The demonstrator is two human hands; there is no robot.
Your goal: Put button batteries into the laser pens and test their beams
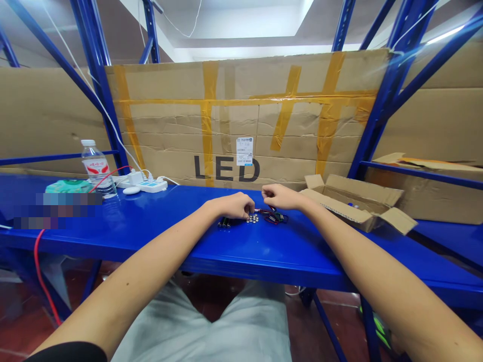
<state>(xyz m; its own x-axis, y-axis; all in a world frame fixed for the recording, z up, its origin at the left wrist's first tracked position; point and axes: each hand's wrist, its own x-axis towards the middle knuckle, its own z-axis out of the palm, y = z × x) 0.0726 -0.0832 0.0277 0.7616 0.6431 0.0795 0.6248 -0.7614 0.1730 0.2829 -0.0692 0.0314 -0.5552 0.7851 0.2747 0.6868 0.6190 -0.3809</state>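
Note:
My left hand (233,205) and my right hand (279,196) meet over the middle of a blue metal shelf (158,236). Both pinch one small wired part (258,210) held between their fingertips. Just below lie several small silver nuts (252,218). A bundle of red and black wires (276,217) lies under my right hand. A few dark cylindrical parts (224,223) rest beside my left hand.
An open cardboard box (354,201) sits at the right. At the left stand a water bottle (95,167), a white power strip (145,185), a teal packet (68,186) and a red cable (39,271). A taped cardboard sheet marked LED (241,120) closes the back.

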